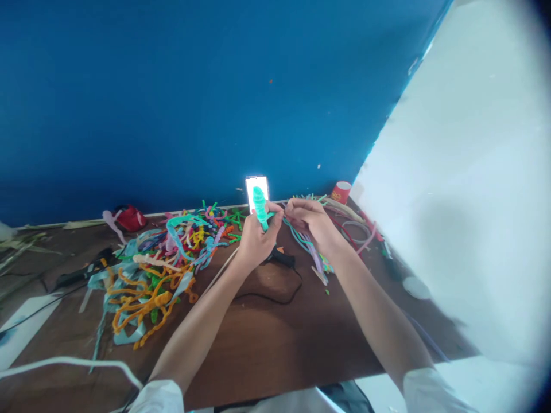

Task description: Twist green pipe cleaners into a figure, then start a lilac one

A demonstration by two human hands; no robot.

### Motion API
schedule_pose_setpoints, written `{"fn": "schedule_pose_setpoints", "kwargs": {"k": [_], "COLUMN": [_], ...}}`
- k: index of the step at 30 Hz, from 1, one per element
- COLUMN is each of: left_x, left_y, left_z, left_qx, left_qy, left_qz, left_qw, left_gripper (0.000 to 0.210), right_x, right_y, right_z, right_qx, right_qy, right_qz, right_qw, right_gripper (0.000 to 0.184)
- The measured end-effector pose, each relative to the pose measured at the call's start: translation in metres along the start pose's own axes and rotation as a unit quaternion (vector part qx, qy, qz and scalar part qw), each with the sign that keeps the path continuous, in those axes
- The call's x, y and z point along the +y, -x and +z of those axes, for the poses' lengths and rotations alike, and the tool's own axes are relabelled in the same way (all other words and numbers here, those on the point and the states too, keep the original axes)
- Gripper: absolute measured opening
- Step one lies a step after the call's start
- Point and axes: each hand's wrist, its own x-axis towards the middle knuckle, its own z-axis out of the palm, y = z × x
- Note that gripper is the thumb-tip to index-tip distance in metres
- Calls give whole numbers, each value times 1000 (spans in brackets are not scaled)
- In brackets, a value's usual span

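My left hand is closed around a turquoise coil of wound pipe cleaner, which stands upright above the fist. A short turquoise strand branches off it toward my left thumb and fingertip. Close by on the right, my right hand has its thumb and fingers pinched together, almost touching the left fingertips. What lies in that pinch is too small to make out. Directly behind the coil a phone with a bright screen leans against the wall. Below the hands rests a black glue gun with its cord.
A heap of coloured pipe cleaners covers the table's left side, with orange twisted pieces in front. Loose pastel pipe cleaners lie under my right hand. A red paper cup stands by the blue wall. A white cable crosses the lower left.
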Motion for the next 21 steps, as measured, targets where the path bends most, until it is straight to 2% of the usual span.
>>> {"fn": "schedule_pose_setpoints", "kwargs": {"k": [3, 5, 8, 10, 12, 15, 18, 21], "left_x": [1, 1, 0, -1, 0, 3, 7, 6], "left_y": [2, 3, 0, -2, -4, -7, -9, -10], "left_z": [0, -1, -1, -1, -2, -3, -4, -4], "left_qx": [10, 21, 37, 33, 25, 14, -14, -27], "left_qy": [-68, -86, -49, 9, 87, 216, 297, 289], "left_qz": [76, 86, 20, -46, -109, -186, -229, -228], "left_qw": [995, 992, 998, 998, 990, 958, 927, 929], "left_gripper": [12, 11, 12, 14, 17, 19, 23, 26], "right_x": [2, 2, 1, 0, -1, -2, -1, 1], "right_y": [-1, -1, 1, 2, 4, 5, 6, 7], "right_z": [0, 0, 2, 4, 4, 0, -6, -9], "right_qx": [-67, -66, -5, 41, 69, 62, 48, 47], "right_qy": [-160, -167, -39, 107, 247, 396, 492, 553], "right_qz": [112, 113, 14, -83, -177, -272, -300, -300], "right_qw": [979, 977, 999, 990, 950, 875, 816, 776], "right_gripper": [22, 24, 25, 23, 16, 16, 21, 22]}}
